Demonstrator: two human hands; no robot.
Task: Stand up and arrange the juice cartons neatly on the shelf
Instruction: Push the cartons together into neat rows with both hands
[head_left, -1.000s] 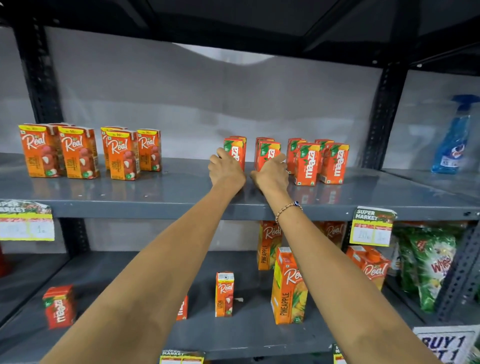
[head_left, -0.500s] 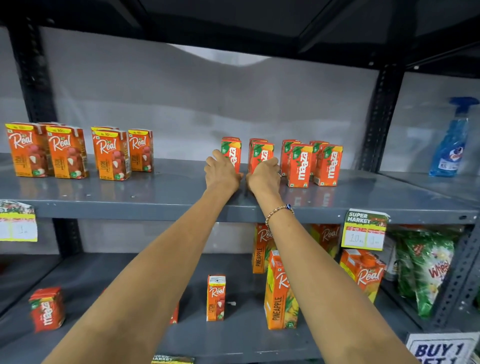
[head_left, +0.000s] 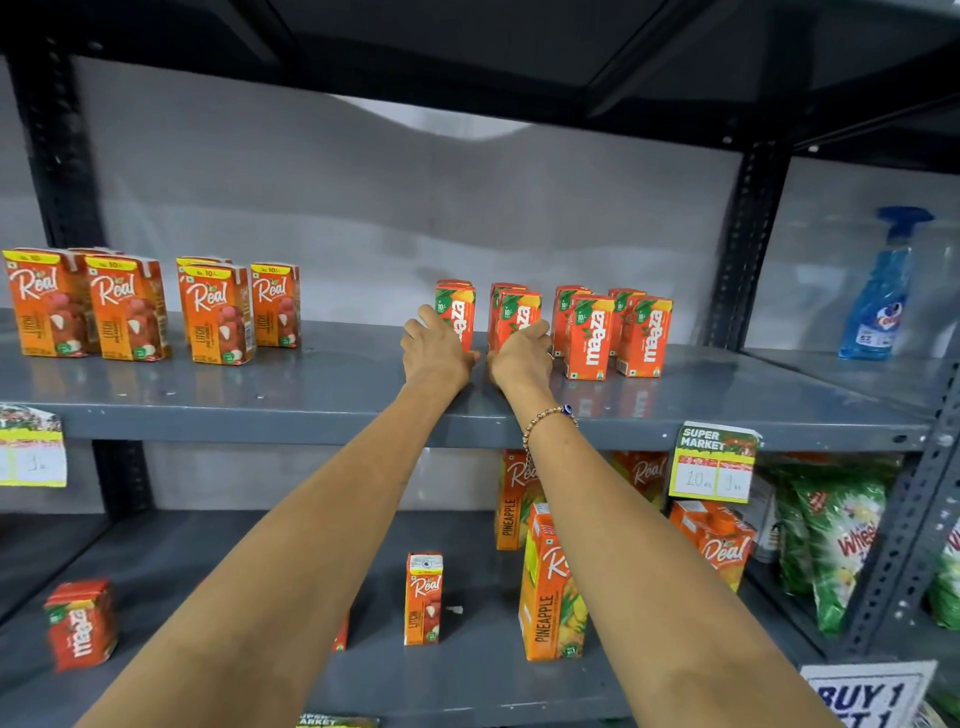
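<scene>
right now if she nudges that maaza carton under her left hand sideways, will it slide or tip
Probably slides: the Maaza carton stands upright on a smooth, glossy metal shelf. It looks tall and narrow, so a push near the top could tip it. The left hand sits low at its base, which favours sliding.

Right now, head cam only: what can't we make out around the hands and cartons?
- Left hand and right hand: fingers hidden behind the hands; grip on the Maaza cartons can't be confirmed.
- Rear Maaza cartons: mostly hidden by the front Maaza row; count unclear.
- Carton on the lower shelf: mostly hidden by the left forearm.
- Price tag: cut off by the left edge, writing blurred.
- Spray bottle: label blurred.
</scene>
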